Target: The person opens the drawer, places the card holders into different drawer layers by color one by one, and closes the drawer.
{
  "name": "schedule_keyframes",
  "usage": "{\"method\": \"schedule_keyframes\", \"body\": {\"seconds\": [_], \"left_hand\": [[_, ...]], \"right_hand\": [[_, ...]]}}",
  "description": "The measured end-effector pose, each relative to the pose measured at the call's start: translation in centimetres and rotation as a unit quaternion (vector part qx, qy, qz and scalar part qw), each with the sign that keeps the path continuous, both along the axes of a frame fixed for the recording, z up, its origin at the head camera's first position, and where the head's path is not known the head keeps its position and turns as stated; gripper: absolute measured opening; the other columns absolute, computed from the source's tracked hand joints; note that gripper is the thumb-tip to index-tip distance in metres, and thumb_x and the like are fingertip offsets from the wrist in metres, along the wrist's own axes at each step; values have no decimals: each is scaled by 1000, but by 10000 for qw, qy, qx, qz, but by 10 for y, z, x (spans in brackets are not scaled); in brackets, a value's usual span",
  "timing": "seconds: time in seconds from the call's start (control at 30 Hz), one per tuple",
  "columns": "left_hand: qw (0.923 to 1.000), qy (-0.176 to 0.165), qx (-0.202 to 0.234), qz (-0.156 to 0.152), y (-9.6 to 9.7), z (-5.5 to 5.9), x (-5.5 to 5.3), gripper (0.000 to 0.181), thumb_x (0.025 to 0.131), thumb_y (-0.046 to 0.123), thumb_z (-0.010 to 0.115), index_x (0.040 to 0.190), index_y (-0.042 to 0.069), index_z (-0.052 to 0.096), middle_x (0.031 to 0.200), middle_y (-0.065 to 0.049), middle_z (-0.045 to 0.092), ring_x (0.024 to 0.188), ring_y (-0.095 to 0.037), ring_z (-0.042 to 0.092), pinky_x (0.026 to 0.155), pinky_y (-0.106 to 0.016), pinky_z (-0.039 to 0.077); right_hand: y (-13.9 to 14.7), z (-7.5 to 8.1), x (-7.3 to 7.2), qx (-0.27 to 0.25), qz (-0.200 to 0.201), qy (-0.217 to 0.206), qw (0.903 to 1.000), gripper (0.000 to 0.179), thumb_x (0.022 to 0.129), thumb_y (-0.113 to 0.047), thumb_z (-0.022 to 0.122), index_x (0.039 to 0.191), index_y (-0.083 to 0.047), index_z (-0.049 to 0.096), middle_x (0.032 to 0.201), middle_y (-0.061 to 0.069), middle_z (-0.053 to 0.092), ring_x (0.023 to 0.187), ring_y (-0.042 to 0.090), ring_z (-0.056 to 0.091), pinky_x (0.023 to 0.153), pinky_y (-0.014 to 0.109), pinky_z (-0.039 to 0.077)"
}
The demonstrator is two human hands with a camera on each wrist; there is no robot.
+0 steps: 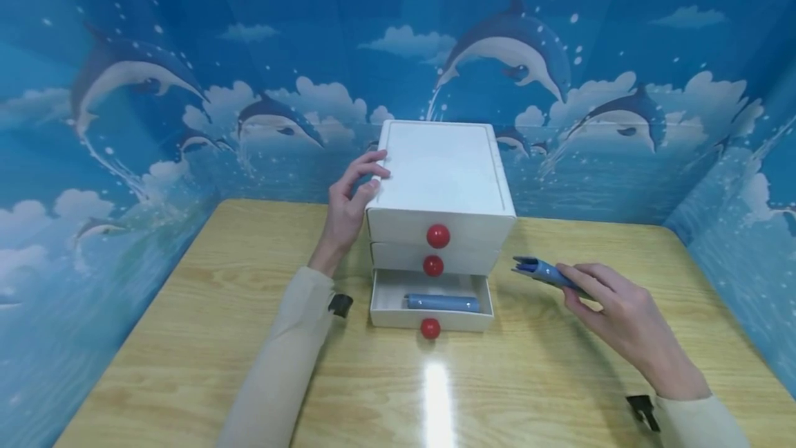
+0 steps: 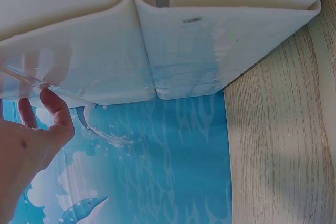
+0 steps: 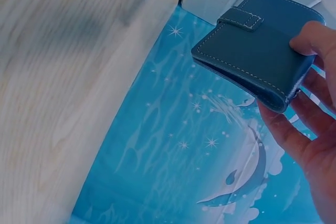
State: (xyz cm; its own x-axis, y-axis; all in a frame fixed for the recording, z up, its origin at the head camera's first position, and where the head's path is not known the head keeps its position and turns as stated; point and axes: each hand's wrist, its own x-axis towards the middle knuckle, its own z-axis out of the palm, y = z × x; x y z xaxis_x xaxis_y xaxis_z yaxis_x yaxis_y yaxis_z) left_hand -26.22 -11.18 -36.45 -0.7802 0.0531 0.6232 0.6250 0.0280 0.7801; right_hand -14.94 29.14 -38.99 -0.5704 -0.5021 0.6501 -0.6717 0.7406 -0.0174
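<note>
A white drawer cabinet (image 1: 444, 164) with red knobs stands upright on the table, its bottom drawer (image 1: 385, 283) pulled out. Inside that drawer lies a blue folded item (image 1: 443, 303) with rivets, much like the wallet in my other hand. My left hand (image 1: 349, 202) rests with extended fingers against the cabinet's left side and top edge; the left wrist view shows its fingertips (image 2: 55, 103) at the side wall. Off to the right of the cabinet, my right hand (image 1: 624, 310) pinches a blue leather wallet (image 3: 252, 51) between thumb and fingers, held up above the table.
The upper two drawers are closed, each with a red knob (image 1: 438, 236) at its front. A wood-grain table (image 1: 249, 337) carries the cabinet. Behind and at both sides hangs a blue sheet (image 1: 348, 33) printed with dolphins and clouds, close to the cabinet's back.
</note>
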Motion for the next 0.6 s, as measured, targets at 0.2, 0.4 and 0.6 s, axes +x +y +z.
{"method": "schedule_keyframes", "body": {"seconds": [0.2, 0.4, 0.6], "left_hand": [[10000, -47, 31, -1, 0, 0, -1, 29, 100, 18, 52, 113, -3, 67, 148, -11, 58, 149, -17, 42, 126, -43, 27], [10000, -43, 9, 13, 0, 0, 0, 30, 100, 19, 52, 113, -3, 67, 148, -11, 58, 150, -21, 41, 126, -44, 27], [10000, -7, -11, 9, 0, 0, 0, 32, 99, 22, 52, 113, -2, 67, 148, -11, 57, 151, -34, 37, 126, -47, 27]], "right_hand": [[-1, 4, 5, 65, 79, 91, 9999, 53, 106, -43, 41, 115, -5, 76, 95, 5, 73, 75, 18, 71, 64, 25, 57], [-6, 6, 9, -70, 304, 214, 9993, 51, 106, -43, 43, 113, -6, 78, 95, 5, 75, 72, 18, 72, 63, 22, 57], [-13, 8, 11, -318, 559, 346, 9973, 50, 106, -44, 47, 109, -6, 79, 94, 4, 76, 70, 17, 72, 64, 17, 56]]}}
